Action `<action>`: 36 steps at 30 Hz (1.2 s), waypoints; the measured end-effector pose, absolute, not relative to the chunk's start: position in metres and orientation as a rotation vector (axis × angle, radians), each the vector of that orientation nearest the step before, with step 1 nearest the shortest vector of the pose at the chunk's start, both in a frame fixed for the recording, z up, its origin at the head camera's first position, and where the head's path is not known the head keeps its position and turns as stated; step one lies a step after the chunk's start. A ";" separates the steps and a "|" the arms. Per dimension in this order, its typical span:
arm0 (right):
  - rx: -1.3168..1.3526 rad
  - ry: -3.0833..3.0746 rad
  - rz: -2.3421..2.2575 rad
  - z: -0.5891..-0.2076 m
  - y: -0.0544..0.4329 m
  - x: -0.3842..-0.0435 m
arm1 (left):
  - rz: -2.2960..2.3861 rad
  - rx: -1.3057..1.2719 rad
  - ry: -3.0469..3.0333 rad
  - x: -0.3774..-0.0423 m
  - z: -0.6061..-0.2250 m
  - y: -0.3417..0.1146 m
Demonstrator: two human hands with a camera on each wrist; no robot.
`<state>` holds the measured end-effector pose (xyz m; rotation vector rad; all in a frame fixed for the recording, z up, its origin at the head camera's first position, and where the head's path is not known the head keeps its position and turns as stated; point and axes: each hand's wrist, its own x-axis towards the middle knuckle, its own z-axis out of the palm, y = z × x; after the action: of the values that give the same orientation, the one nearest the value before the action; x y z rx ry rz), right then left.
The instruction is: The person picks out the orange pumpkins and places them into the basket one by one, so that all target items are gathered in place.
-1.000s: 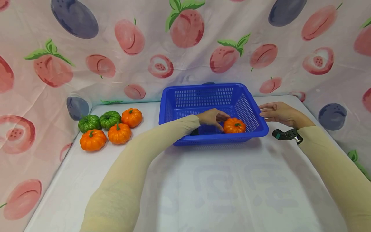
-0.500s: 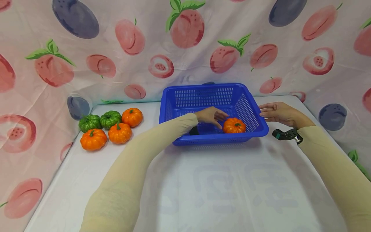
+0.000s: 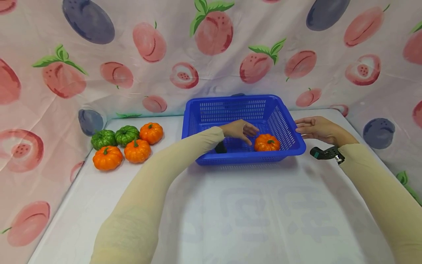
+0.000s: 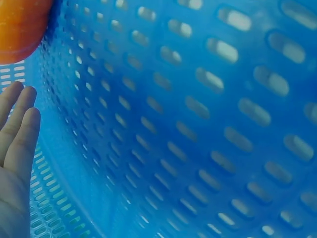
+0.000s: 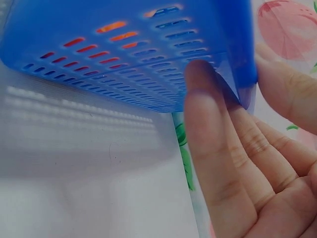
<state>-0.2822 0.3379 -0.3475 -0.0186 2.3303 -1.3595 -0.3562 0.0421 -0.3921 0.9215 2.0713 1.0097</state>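
Note:
An orange pumpkin (image 3: 267, 142) sits inside the blue plastic basket (image 3: 244, 157), near its front right corner. My left hand (image 3: 240, 130) hovers in the basket to the left of that pumpkin, fingers spread loosely and holding nothing. The left wrist view shows a gap between its straight fingers (image 4: 22, 134) and the pumpkin (image 4: 22, 29). At the basket's right side, my right hand (image 3: 321, 129) holds the rim lightly. Its fingertips (image 5: 200, 74) lie against the wall below the rim, with the thumb (image 5: 287, 89) on the rim's other side.
On the table's left are two green pumpkins (image 3: 127, 135) and three orange pumpkins (image 3: 107, 158), grouped closely. A fruit-patterned cloth (image 3: 214, 66) hangs behind the basket. The white table (image 3: 257, 212) extends in front. A black wrist mount (image 3: 324, 153) projects below the right hand.
My left hand has drawn back slightly to the left and away from the pumpkin in the basket, which stays put. The right hand has kept its place at the rim.

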 end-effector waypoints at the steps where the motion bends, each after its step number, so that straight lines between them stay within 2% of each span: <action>1: -0.016 2.329 -1.362 -0.347 0.338 -0.282 | 1.011 0.919 2.069 -0.356 -0.391 0.042; 36: -0.017 2.291 -1.359 -0.345 0.335 -0.282 | 1.085 0.910 2.121 -0.351 -0.342 0.006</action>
<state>-0.2817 0.3354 -0.3452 -0.0170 2.2914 -1.3589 -0.3505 0.0058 -0.3421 0.9104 2.1208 1.0846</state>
